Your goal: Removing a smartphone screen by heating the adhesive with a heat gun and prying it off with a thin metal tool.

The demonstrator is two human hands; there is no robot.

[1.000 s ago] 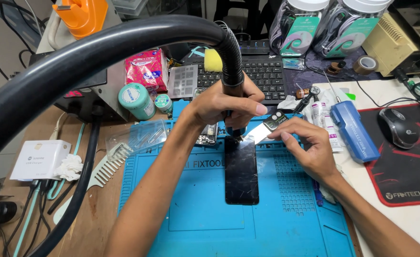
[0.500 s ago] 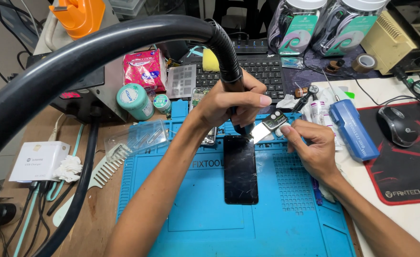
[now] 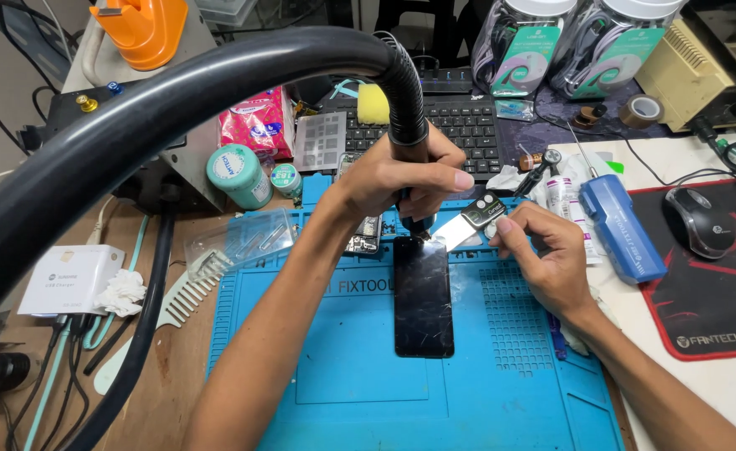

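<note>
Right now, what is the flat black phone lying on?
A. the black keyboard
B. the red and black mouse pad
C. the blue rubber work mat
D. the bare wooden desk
C: the flat black phone lies face up in the middle of the blue rubber work mat, under both hands.
</note>
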